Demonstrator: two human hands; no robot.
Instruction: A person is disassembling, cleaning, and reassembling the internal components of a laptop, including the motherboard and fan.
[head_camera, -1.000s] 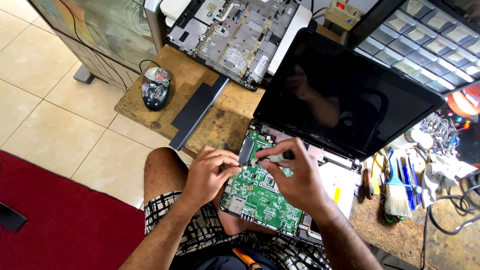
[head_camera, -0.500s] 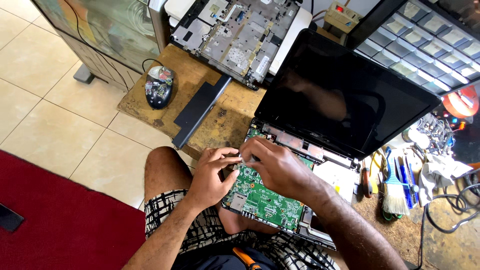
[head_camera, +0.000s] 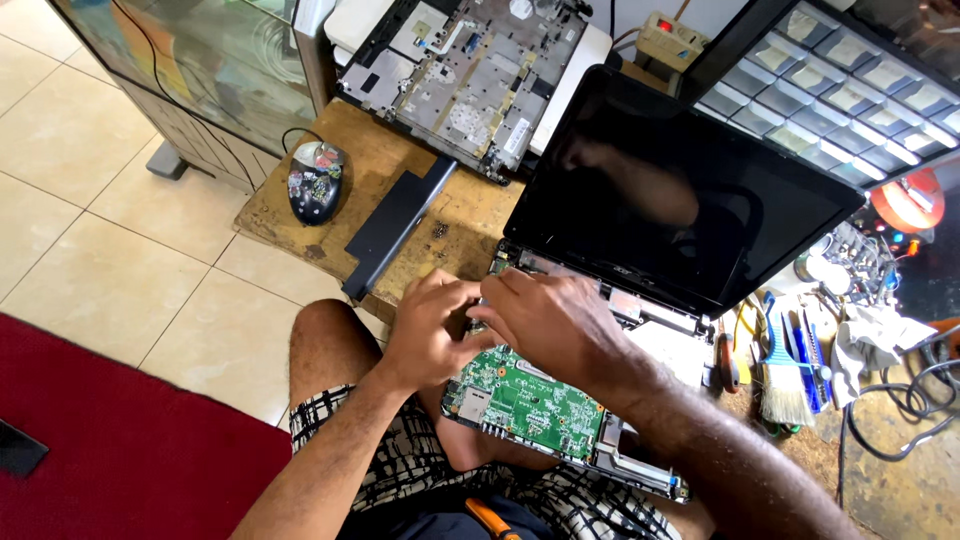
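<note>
A red mat (head_camera: 110, 450) lies on pale glossy floor tiles (head_camera: 90, 250) at the far left. On the worn wooden bench (head_camera: 370, 165) sit a rounded, sticker-covered mouse (head_camera: 316, 180), a long flat black battery (head_camera: 398, 222) and, behind them, a stripped grey laptop base (head_camera: 465, 70) with bare metal plates. At centre, the left hand (head_camera: 432, 328) and right hand (head_camera: 548, 318) meet, fingers curled and pressed together, over the upper left corner of an opened laptop (head_camera: 690, 345) resting on the person's lap; whether they pinch anything cannot be told. Below the hands shows the laptop's green circuit board (head_camera: 525, 400), studded with small parts. Its glossy black screen (head_camera: 680, 200) stands open behind. To the right lie a pale bristle brush (head_camera: 785, 385), a crumpled white cloth (head_camera: 865, 335), grey cables (head_camera: 915, 400) and a rack of small clear drawers (head_camera: 850, 95).
</note>
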